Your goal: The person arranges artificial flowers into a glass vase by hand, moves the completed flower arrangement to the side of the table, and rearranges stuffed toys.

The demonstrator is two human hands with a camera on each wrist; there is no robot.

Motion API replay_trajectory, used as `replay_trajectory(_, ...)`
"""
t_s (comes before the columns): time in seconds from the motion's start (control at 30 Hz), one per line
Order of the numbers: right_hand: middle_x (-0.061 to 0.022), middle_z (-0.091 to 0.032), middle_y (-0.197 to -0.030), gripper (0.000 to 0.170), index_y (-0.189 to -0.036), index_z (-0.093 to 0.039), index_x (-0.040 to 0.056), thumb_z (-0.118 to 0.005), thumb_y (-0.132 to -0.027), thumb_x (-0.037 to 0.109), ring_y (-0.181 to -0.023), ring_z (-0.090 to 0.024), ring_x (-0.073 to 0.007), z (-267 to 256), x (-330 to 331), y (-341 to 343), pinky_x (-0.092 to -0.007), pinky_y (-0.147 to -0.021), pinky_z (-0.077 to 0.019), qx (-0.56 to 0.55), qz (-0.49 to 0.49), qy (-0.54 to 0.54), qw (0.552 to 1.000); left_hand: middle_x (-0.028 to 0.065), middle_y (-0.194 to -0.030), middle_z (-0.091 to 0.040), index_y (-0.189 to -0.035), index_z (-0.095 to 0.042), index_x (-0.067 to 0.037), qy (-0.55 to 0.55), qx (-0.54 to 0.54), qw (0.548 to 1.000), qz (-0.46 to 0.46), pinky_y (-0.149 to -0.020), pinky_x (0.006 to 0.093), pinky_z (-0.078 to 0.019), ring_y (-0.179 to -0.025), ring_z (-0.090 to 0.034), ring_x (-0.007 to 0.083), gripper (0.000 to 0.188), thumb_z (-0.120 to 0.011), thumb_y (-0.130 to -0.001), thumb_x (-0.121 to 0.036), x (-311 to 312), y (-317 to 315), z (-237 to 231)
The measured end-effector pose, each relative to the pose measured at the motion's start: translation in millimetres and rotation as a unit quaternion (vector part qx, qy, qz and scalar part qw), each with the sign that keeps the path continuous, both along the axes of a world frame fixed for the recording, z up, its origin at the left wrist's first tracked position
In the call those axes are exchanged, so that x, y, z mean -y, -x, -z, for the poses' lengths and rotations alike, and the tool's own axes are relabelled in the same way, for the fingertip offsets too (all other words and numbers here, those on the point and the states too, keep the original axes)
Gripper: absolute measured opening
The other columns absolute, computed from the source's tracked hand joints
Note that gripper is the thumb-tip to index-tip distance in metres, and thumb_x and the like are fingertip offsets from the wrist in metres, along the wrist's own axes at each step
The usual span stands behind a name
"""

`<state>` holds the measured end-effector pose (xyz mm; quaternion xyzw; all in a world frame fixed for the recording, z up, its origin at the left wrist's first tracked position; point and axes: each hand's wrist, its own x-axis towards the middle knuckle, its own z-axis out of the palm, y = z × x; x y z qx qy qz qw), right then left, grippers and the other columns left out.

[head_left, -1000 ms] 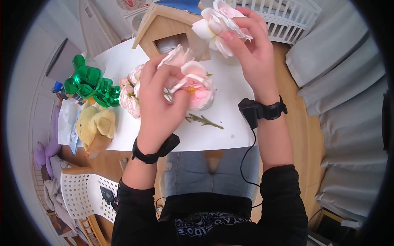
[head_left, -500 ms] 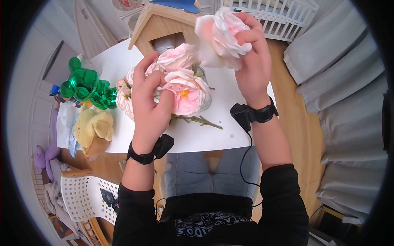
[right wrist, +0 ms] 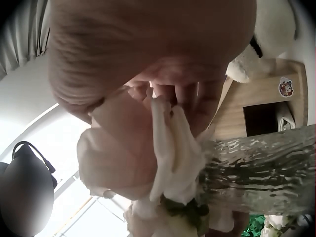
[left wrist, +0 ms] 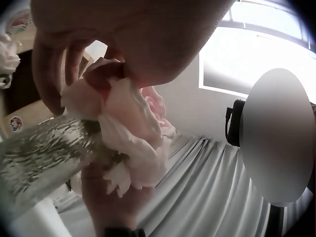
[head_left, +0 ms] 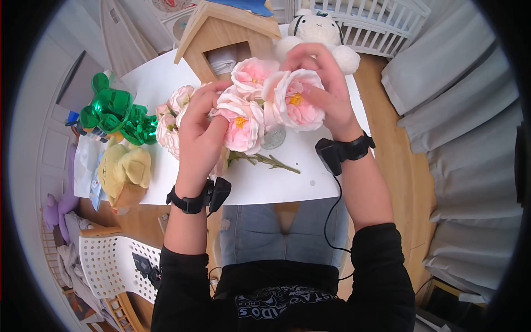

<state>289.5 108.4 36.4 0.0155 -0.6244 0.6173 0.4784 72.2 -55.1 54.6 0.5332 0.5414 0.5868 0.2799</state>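
Flowers (head_left: 279, 103) in L hand (head_left: 200, 126), R hand (head_left: 333, 91); shirt txt (head_left: 265, 305) incl. "IDO".

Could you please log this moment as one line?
left grip: holding one pink flower; right grip: holding another pink flower; glass vase: below both; green stem: on white table

Lettering noted on the black top (head_left: 221, 296), head view: pale capitals in a chest print (head_left: 276, 301), distorted by the lens and fabric folds. One row shows a run resembling "STAO"; the row nearer the lower edge of the view resembles "IDO" followed by an S. Both readings partial, whole words uncertain; smaller marks between them too fine to read. Wooden house (right wrist: 237, 106): one colored cartoon sticker (right wrist: 286, 88) on its face, seen in both wrist views; any wording on it illegible.
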Motion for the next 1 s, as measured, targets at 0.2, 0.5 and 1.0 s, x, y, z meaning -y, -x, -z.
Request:
replay_trajectory(0.2,-0.0134,-0.063,-0.133,0.045,-0.124,-0.068,-0.0018,-0.069,-0.103,0.038,-0.121,-0.062,-0.0217,0,-13,-2,-0.0385,-0.109,-0.0463,0.085,0.002,-0.171,0.982,0.0086,-0.139,-0.069,-0.132,-0.07,0.004,0.067,0.122,0.99,0.037,-0.11,0.0322,-0.051,-0.123,-0.065,0.0166,0.039,-0.056,-0.096,0.002,6,0,-1)
replay_trajectory(0.5,-0.0135,-0.063,-0.151,0.065,-0.151,-0.057,-0.002,-0.036,-0.122,0.052,-0.137,-0.062,-0.022,14,-8,6,-0.0355,-0.118,-0.0482,0.142,-0.014,0.054,0.988,0.0067,-0.136,-0.063,-0.126,-0.067,0.003,0.001,0.085,0.996,0.036,-0.099,0.0269,-0.0527,-0.124,-0.06,0.0122,0.039,-0.055,-0.089,0.01,24,-6,1)
replay_trajectory(1.0,-0.0078,-0.075,-0.126,0.034,-0.136,-0.069,-0.0009,-0.048,-0.113,0.013,-0.122,-0.069,-0.0205,51,-47,2,-0.0361,-0.11,-0.0524,0.299,0.118,0.066,0.945,0.0114,-0.149,-0.062,-0.155,-0.054,-0.002,0.095,-0.134,0.977,0.133,-0.118,0.0374,-0.047,-0.14,-0.058,0.0233,0.07,-0.072,-0.088,0.003,9,15,36)
